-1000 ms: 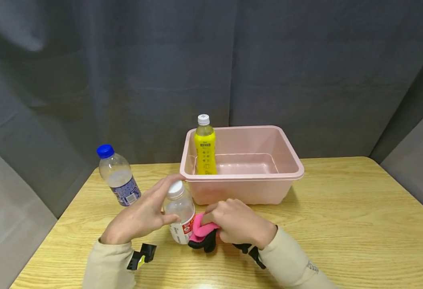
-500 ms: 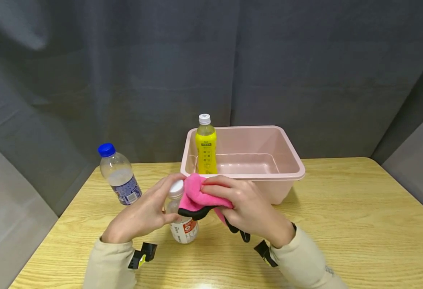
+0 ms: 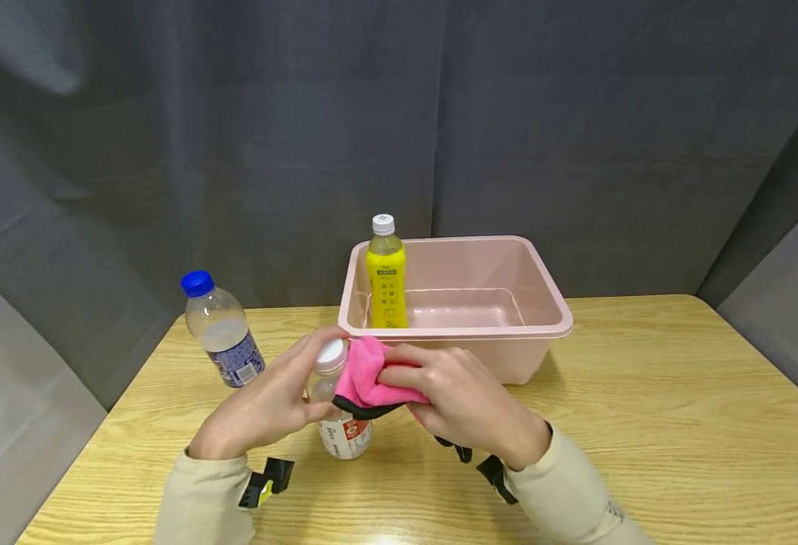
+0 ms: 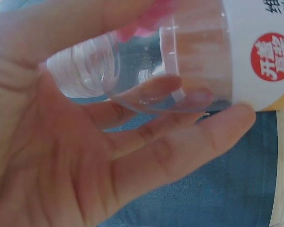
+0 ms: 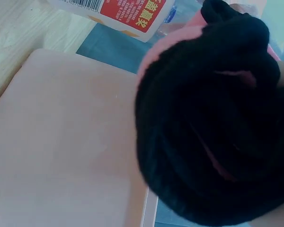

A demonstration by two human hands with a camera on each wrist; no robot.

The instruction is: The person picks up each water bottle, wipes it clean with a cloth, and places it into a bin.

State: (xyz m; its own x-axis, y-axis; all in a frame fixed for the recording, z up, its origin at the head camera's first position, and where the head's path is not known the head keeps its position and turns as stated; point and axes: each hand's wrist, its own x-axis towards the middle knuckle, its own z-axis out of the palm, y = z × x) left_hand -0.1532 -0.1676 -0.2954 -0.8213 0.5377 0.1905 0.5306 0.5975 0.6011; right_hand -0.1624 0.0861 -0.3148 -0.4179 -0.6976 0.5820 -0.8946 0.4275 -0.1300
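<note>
A clear plastic bottle (image 3: 347,439) with a white cap and a white-and-red label stands upright on the table. My left hand (image 3: 266,401) holds it around its upper part; the left wrist view shows the thumb and fingers about the bottle (image 4: 194,61). A folded pink cloth (image 3: 368,378) with a black underside is gripped in my right hand (image 3: 463,397). The cloth lies against the bottle's right side, just below the cap, and covers part of it. In the right wrist view the black side of the cloth (image 5: 203,127) hides most of the right hand.
Just behind the hands stands a pink plastic basin (image 3: 453,333), with a yellow-labelled bottle (image 3: 387,288) upright at its left end. A blue-capped bottle (image 3: 229,337) is at the left on the wooden table (image 3: 678,409). Grey curtains (image 3: 542,136) close off the back.
My right hand has lifted the cloth from the bottle's lower right side up to its shoulder, then shifted slightly over the last half second. The left hand has stayed on the bottle.
</note>
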